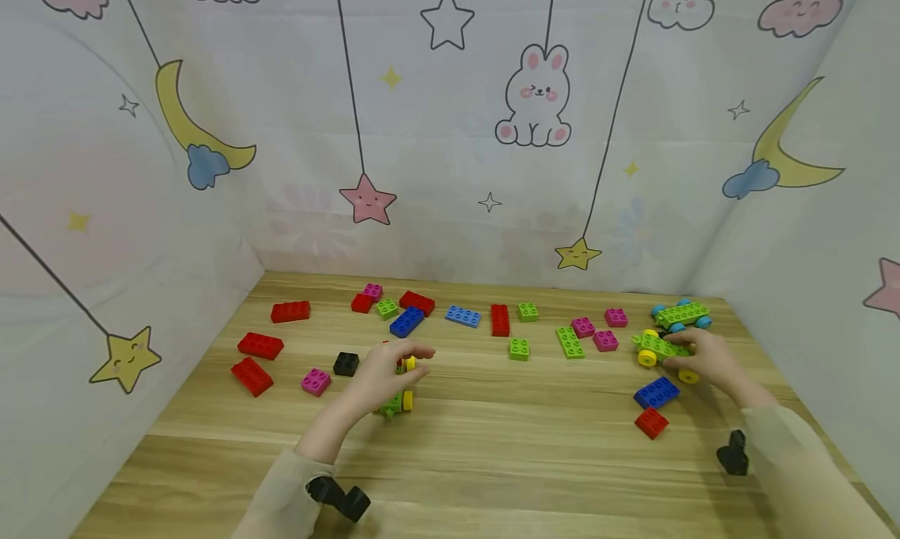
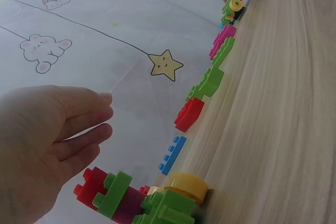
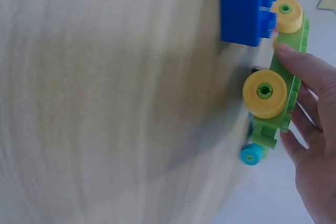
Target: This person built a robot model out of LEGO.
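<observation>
Your right hand (image 1: 710, 359) has thumb and fingers closed across the yellow-wheeled base (image 1: 655, 346), the thumb on its near side between the yellow wheels; whether those wheels bear on the bench (image 1: 492, 453), you cannot tell. The base lies at the bench's right, its long axis slanting from far left to near right, so your right hand is on it and your left hand (image 1: 383, 375) is well apart, over to the left. That left hand is empty, fingers loosely extended above the brick-topped vehicle (image 1: 391, 405), with a gap between fingertips and bricks. The relation to mind is around your right hand: the blue-wheeled base (image 1: 682, 315) sits just beyond what you hold, nearly alongside, and whether the two touch you cannot tell. Toward you lie a dark blue brick (image 1: 657, 393) and a small red brick (image 1: 651, 422); to the left, a pink brick (image 1: 605, 340) sits near. Between your hands, the front of the wood-grained bench gives you open room, while loose bricks line its far part, and a white printed cloth (image 1: 450, 133) rises behind.
</observation>
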A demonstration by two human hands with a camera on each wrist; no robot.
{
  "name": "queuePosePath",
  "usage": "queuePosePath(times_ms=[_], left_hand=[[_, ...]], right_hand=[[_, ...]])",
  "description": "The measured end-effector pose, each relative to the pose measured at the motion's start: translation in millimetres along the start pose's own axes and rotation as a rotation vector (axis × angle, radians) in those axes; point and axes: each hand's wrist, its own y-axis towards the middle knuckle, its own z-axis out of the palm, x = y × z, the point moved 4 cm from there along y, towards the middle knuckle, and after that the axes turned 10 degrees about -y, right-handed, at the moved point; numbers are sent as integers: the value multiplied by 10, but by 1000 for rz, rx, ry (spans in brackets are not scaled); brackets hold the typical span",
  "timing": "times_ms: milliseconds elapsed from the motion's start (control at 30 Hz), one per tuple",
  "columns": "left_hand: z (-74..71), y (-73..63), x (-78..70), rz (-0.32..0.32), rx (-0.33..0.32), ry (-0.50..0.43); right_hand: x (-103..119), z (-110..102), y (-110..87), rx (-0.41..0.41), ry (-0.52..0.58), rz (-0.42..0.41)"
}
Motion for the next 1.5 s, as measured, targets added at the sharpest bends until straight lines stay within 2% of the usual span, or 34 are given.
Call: queuePosePath(times_ms=[200, 333, 633, 800, 967, 1133, 1267, 1500], left_hand=[[13, 6, 8, -7, 0, -3], [36, 3, 13, 1, 8, -8], [127, 6, -45, 37, 36, -26], [183, 13, -76, 34, 39, -56], [263, 49, -143, 63, 40, -26], [399, 120, -234, 56, 27, -16], [510, 185, -299, 30, 6, -19], [677, 293, -385, 7, 6, -9]], right_hand=[[105, -116, 13, -5, 25, 0], [217, -188, 49, -40, 8, -9], [669, -297, 92, -89, 82, -5], [912, -287, 110, -107, 130, 1], [1174, -272, 94, -125, 189, -8], [1442, -226, 57, -164, 203, -33], [1644, -143, 39, -152, 244, -45], [2004, -4, -39, -116, 312, -86]])
